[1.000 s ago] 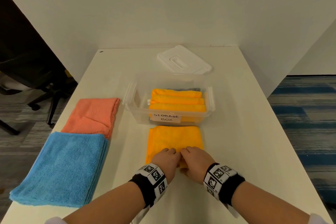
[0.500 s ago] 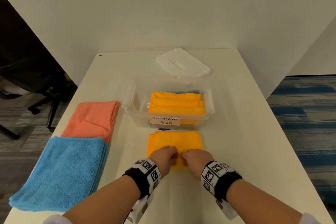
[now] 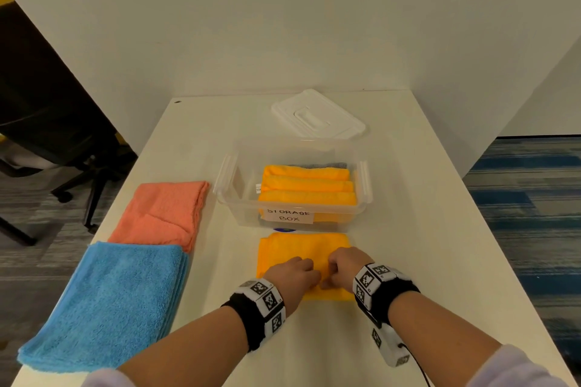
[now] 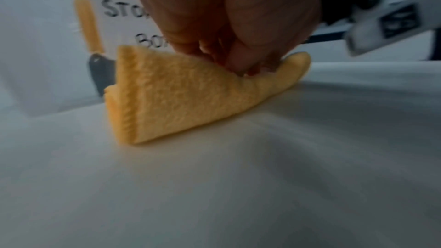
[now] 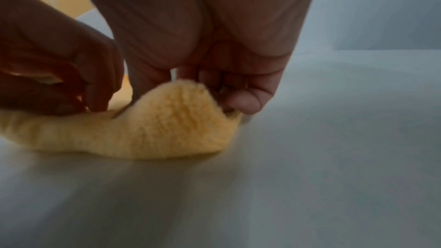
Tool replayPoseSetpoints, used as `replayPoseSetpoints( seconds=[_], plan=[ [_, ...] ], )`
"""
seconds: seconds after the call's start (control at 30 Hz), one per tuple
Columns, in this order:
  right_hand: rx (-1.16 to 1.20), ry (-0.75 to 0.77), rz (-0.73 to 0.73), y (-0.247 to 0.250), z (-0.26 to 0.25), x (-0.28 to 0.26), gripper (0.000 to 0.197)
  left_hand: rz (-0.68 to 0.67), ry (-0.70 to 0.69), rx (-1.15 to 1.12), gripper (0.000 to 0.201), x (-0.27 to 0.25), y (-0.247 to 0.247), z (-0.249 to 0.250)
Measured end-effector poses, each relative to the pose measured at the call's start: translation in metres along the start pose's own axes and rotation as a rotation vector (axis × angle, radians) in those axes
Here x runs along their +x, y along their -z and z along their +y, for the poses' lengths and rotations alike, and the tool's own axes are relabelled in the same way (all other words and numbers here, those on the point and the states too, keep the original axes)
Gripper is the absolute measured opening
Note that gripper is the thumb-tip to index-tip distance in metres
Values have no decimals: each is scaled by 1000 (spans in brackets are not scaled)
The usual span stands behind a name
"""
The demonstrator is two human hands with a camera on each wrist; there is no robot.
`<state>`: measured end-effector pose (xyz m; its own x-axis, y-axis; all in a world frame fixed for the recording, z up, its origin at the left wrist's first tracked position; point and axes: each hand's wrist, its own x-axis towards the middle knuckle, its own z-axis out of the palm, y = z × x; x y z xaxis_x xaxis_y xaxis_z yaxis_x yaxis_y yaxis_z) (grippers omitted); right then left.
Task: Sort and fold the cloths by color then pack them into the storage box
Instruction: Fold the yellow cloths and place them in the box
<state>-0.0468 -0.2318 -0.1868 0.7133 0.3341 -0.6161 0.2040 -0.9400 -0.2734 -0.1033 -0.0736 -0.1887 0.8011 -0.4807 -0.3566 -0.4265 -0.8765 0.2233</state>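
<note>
Pinching the orange cloth (image 3: 303, 256) at lower centre with both hands, left hand (image 3: 294, 276), right hand (image 3: 345, 267); fingertips hidden; near edge now lifted.

Both hands cover the near middle of the orange cloth (image 3: 301, 250), so the fingertips of the left hand (image 3: 292, 273) and right hand (image 3: 344, 265) cannot be seen from the head view. The wrist views are blurred; the label (image 4: 119, 12) on the storage box (image 3: 239, 198) is half hidden behind the left hand. A grey cloth (image 3: 327, 165) at the box's far wall shows only as a strip. The blue cloths (image 3: 103, 305) overhang the table's (image 3: 424, 229) left edge.
</note>
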Motion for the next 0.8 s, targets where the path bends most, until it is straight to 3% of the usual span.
replayPoseSetpoints(
  seconds=[0.37, 0.53, 0.63, 0.8],
  plan=[
    [-201, 112, 100, -3, 5, -16, 42, -11, 81, 111, 34, -5, -9, 15],
    [-288, 219, 190, -7, 0, -38, 24, 8, 131, 100, 28, 1, -11, 12],
    [-309, 316, 260, -23, -10, -45, 33, 11, 174, 42, 28, 4, -8, 10],
    [-276, 290, 249, -32, -15, -39, 43, -15, 228, -56, 23, 11, 1, 3]
  ],
)
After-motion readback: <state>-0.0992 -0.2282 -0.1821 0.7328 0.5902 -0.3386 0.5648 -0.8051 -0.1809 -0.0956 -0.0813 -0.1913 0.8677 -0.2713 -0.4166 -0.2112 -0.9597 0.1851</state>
